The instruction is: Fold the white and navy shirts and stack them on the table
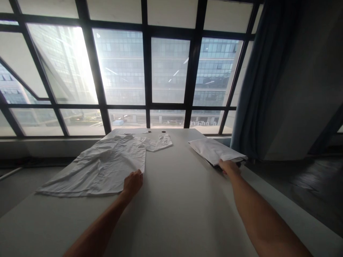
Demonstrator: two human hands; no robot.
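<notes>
Your left hand point(133, 182) is pinching, grip closed, the near right corner of the white shirt point(107, 166), which is lying spread on the counter point(171, 210); your right hand point(228, 167) is clamping its grip on the folded white bundle point(214, 149) at right.

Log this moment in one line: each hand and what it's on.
left hand: pinching white garment edge; right hand: gripping white bundle; garment: spread on table

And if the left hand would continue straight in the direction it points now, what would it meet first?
From the edge of the white shirt, the left hand would probably pass over bare tabletop, then meet the shirt's sleeve; depth is hard to judge.
</notes>
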